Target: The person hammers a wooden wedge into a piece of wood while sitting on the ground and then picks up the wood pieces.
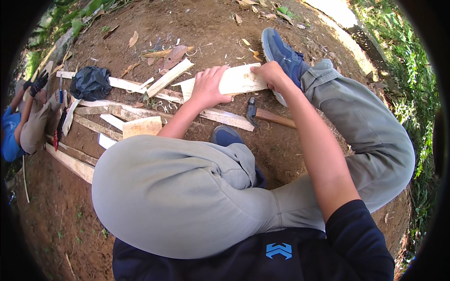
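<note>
A short, pale wooden board (243, 79) lies crosswise in front of me, above the ground. My left hand (211, 86) holds it toward the left, its fingers over the face and its thumb along the near edge. At the board's right end, my right hand (273, 76) is closed around the edge. Just below the board rests a claw hammer (274, 118), its dark head to the left and its wooden handle to the right. A long wood strip (229, 118) lies under and beside the board on the soil.
Several wood strips (136, 85) and a small board (142, 126) lie at left. A black plastic bag (90, 83) sits among them. At far left is another person (18, 122) with a dark-gloved hand. My blue shoe (283, 54) is right of the board.
</note>
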